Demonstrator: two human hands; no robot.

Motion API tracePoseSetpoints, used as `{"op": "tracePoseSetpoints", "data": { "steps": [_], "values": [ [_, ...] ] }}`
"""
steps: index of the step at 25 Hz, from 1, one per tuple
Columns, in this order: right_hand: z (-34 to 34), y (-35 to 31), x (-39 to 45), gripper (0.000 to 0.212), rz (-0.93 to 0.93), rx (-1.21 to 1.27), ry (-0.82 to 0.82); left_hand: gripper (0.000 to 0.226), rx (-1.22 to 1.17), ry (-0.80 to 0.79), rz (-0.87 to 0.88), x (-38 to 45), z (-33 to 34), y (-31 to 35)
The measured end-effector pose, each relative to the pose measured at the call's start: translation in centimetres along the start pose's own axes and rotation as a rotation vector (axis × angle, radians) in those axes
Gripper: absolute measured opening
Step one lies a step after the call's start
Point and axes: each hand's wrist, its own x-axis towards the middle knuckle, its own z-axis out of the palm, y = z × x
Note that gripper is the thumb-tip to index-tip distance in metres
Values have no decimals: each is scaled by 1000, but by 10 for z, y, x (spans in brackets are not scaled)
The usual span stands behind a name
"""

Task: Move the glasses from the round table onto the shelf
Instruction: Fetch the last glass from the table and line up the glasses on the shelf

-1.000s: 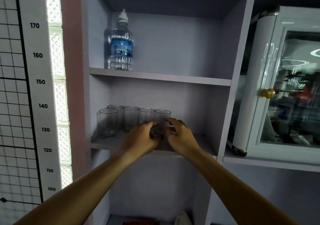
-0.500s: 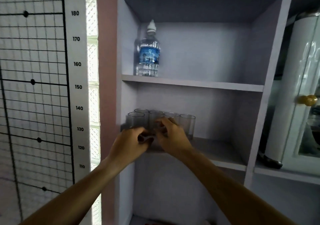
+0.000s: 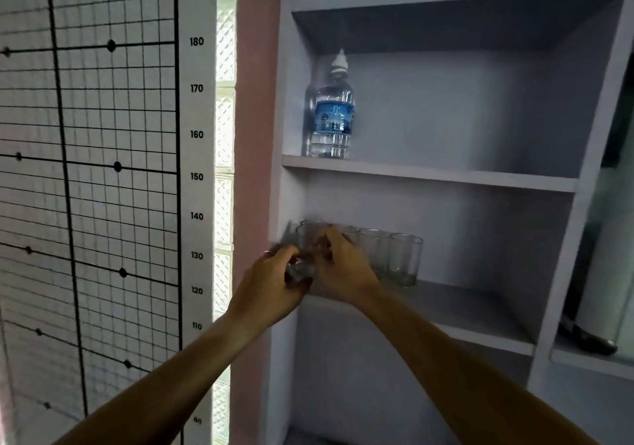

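Glass (image 3: 302, 269) is clamped between my left hand (image 3: 266, 285) and right hand (image 3: 343, 269) at the shelf (image 3: 480, 321) edge; next, I judge, seat it beside the row (image 3: 384, 256).

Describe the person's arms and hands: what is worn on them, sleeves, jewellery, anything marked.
Both forearms are bare, with no sleeve in view up to the picture's edge. The left hand wears what looks like a thin ring on one finger. The right hand shows no ring, watch or glove. No markings show on either arm.
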Motion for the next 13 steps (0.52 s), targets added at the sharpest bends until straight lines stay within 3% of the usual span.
{"op": "tracePoseSetpoints", "data": {
  "steps": [5,13],
  "values": [
    [-31,5,-30,12,-70,43,113,39,-58,66,25,4,18,23],
    [-106,36,-72,11,90,-39,247,46,-240,-15,148,11,80,88]
  ]
}}
